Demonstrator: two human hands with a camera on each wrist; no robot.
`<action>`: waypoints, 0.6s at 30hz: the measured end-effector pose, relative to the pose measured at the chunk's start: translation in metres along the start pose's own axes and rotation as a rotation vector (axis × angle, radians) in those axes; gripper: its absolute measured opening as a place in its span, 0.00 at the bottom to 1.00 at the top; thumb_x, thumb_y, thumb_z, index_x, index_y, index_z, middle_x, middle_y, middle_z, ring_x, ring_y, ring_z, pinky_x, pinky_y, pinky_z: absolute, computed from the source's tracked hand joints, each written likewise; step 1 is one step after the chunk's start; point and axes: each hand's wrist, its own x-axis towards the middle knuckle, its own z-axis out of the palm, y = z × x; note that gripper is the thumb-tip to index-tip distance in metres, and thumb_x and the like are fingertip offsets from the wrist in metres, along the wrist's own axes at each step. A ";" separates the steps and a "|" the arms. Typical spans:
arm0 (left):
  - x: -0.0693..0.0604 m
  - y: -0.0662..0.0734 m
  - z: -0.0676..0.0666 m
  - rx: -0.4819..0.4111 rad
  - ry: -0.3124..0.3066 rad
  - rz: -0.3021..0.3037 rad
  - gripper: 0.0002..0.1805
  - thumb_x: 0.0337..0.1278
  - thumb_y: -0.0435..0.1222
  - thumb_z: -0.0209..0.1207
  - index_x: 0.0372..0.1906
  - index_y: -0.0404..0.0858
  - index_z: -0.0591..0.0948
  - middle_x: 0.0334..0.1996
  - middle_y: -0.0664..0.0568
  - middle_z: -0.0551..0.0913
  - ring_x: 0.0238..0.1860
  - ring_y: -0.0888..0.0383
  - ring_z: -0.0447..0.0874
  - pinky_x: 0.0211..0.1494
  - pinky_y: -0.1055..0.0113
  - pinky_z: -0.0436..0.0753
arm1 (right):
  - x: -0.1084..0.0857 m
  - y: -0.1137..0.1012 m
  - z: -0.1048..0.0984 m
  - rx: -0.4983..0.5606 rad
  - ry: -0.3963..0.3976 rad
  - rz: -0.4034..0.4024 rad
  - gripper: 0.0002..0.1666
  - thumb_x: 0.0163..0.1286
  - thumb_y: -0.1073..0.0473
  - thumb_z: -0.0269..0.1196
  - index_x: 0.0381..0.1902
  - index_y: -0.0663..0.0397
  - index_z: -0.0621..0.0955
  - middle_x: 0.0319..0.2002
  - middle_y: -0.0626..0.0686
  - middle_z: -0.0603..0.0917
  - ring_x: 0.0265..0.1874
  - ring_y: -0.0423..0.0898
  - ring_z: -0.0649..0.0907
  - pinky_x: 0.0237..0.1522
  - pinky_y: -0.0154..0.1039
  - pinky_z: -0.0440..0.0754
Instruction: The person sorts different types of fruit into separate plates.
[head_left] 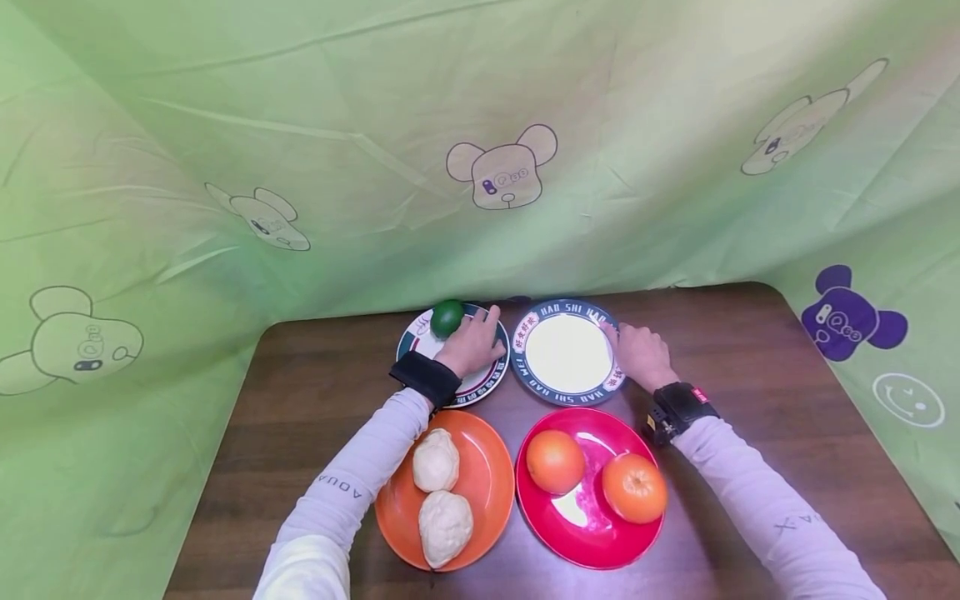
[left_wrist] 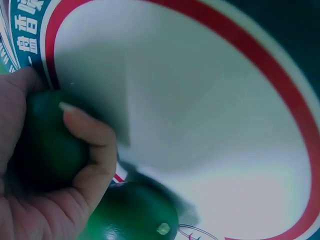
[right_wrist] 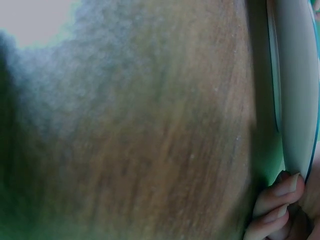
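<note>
My left hand [head_left: 471, 343] is over the white plate with a red ring and dark green rim [left_wrist: 200, 90]. Its fingers curl round a smooth dark green fruit [left_wrist: 52, 145], which looks like an avocado. A second green fruit [head_left: 447, 318] lies on that plate beside the hand, with a pale stem nub showing in the left wrist view. My right hand [head_left: 641, 357] pinches the right edge of the blue-rimmed white plate [head_left: 568, 354]. In the right wrist view, fingertips [right_wrist: 287, 185] sit under its rim, and the thumb is largely hidden there.
Nearer me, an orange plate [head_left: 487, 492] bears two pale, lumpy, rounded things [head_left: 437, 461]. To its right, a red plate [head_left: 585, 546] holds two oranges [head_left: 556, 462]. Wooden tabletop [head_left: 750, 358] extends to either side. A green printed cloth [head_left: 375, 167] hangs behind.
</note>
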 end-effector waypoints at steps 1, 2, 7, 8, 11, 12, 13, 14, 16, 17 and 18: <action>0.000 0.000 0.000 0.001 0.004 0.002 0.28 0.68 0.41 0.60 0.66 0.37 0.64 0.56 0.36 0.76 0.53 0.36 0.79 0.56 0.47 0.83 | 0.000 0.000 0.000 -0.002 -0.005 0.003 0.41 0.84 0.39 0.40 0.63 0.76 0.74 0.46 0.77 0.82 0.47 0.75 0.82 0.44 0.66 0.81; 0.000 0.000 -0.001 -0.001 0.011 0.005 0.27 0.68 0.41 0.59 0.65 0.37 0.65 0.56 0.37 0.76 0.53 0.37 0.79 0.55 0.47 0.83 | 0.000 -0.001 -0.001 -0.005 -0.008 0.005 0.41 0.84 0.39 0.40 0.63 0.76 0.74 0.45 0.76 0.82 0.46 0.75 0.82 0.44 0.65 0.81; -0.003 0.013 -0.015 0.035 0.065 0.083 0.25 0.71 0.43 0.57 0.66 0.37 0.70 0.55 0.42 0.76 0.50 0.42 0.77 0.58 0.52 0.81 | -0.001 -0.001 0.000 0.001 -0.019 0.025 0.41 0.84 0.39 0.41 0.62 0.76 0.74 0.36 0.70 0.82 0.42 0.70 0.83 0.41 0.60 0.81; -0.003 0.018 -0.021 0.039 0.080 0.107 0.24 0.71 0.43 0.57 0.65 0.36 0.71 0.55 0.43 0.76 0.50 0.43 0.77 0.58 0.53 0.81 | -0.001 -0.001 0.000 0.001 -0.020 0.027 0.41 0.84 0.39 0.41 0.63 0.76 0.74 0.37 0.70 0.82 0.42 0.70 0.83 0.41 0.61 0.81; -0.002 0.039 -0.040 0.039 0.133 0.189 0.21 0.71 0.42 0.57 0.61 0.35 0.74 0.53 0.44 0.76 0.49 0.45 0.76 0.60 0.55 0.79 | -0.001 -0.002 -0.001 0.004 -0.022 0.027 0.42 0.84 0.39 0.40 0.66 0.76 0.72 0.46 0.76 0.82 0.47 0.73 0.82 0.45 0.63 0.81; -0.002 0.047 -0.046 0.035 0.139 0.210 0.21 0.71 0.42 0.56 0.61 0.35 0.74 0.53 0.44 0.76 0.50 0.45 0.75 0.60 0.55 0.78 | -0.001 -0.002 -0.001 0.005 -0.019 0.024 0.42 0.84 0.39 0.40 0.66 0.76 0.71 0.49 0.77 0.81 0.49 0.74 0.81 0.47 0.65 0.80; -0.002 0.055 -0.051 0.035 0.147 0.231 0.20 0.71 0.42 0.56 0.60 0.35 0.74 0.53 0.45 0.76 0.49 0.46 0.75 0.59 0.56 0.79 | 0.000 -0.002 -0.001 0.005 -0.017 0.021 0.42 0.84 0.39 0.39 0.66 0.76 0.72 0.51 0.78 0.80 0.49 0.75 0.81 0.48 0.66 0.80; -0.001 0.062 -0.054 0.036 0.152 0.252 0.19 0.71 0.43 0.56 0.59 0.36 0.74 0.52 0.45 0.76 0.49 0.47 0.75 0.59 0.57 0.79 | 0.000 -0.001 -0.001 0.003 -0.016 0.017 0.42 0.84 0.39 0.39 0.65 0.75 0.72 0.51 0.78 0.80 0.49 0.75 0.81 0.47 0.66 0.80; 0.000 0.077 -0.058 0.045 0.142 0.285 0.20 0.72 0.43 0.55 0.60 0.36 0.74 0.53 0.46 0.76 0.50 0.48 0.75 0.59 0.58 0.79 | 0.000 -0.001 -0.001 0.000 -0.012 0.012 0.42 0.84 0.38 0.39 0.62 0.75 0.75 0.47 0.77 0.81 0.47 0.75 0.82 0.45 0.65 0.81; 0.001 0.083 -0.057 0.056 0.132 0.300 0.20 0.72 0.44 0.55 0.60 0.36 0.74 0.53 0.46 0.76 0.50 0.48 0.75 0.59 0.59 0.80 | 0.000 -0.001 -0.001 -0.003 -0.005 0.010 0.41 0.84 0.39 0.40 0.60 0.74 0.76 0.45 0.76 0.82 0.45 0.74 0.82 0.44 0.64 0.81; 0.002 0.090 -0.056 0.060 0.117 0.312 0.21 0.72 0.45 0.55 0.61 0.37 0.74 0.54 0.46 0.76 0.51 0.49 0.76 0.60 0.60 0.80 | 0.000 -0.001 -0.001 -0.005 0.000 0.008 0.40 0.84 0.39 0.40 0.57 0.74 0.77 0.42 0.75 0.82 0.43 0.73 0.83 0.41 0.63 0.82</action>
